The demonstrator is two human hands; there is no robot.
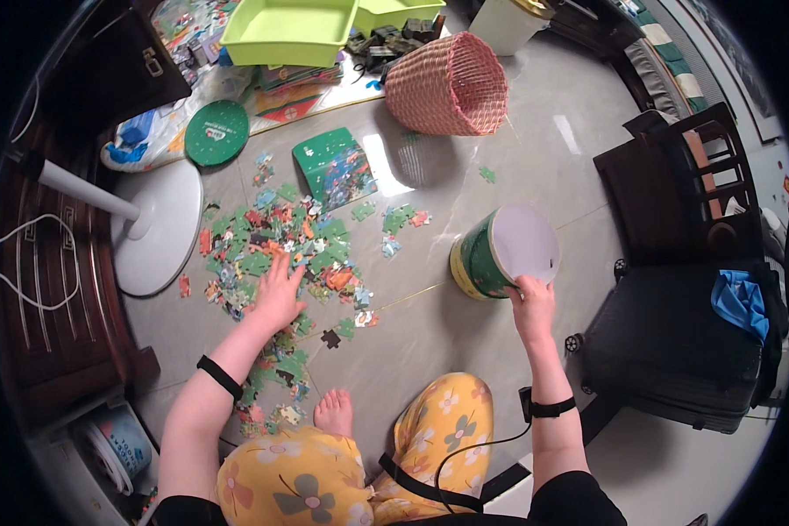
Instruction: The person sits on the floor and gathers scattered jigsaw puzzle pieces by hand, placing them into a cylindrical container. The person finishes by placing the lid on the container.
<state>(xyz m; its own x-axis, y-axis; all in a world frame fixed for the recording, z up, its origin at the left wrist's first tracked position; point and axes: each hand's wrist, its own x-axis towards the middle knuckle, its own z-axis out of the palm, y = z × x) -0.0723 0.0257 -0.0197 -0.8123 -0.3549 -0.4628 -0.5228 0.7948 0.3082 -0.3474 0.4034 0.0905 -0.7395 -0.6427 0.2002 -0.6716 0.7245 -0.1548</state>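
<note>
Puzzle pieces [331,252] under left hand [278,295]

Home, puzzle pieces [263,238], wooden cabinet [79,346], basket [425,92]

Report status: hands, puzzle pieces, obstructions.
Left hand on loose green-and-multicoloured puzzle pieces. Right hand gripping rim of green-and-yellow cylindrical tub. Folded green illustrated sheet at pieces' far edge.

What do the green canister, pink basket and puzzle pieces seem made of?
Canister: probably cardboard, possibly tin; smooth printed wall, plain pale interior.
Basket: rough-looking, visibly woven strips; plastic or plant fibre, unclear.
Puzzle pieces: likely printed cardboard; thin, flat, interlocking shapes.
</note>
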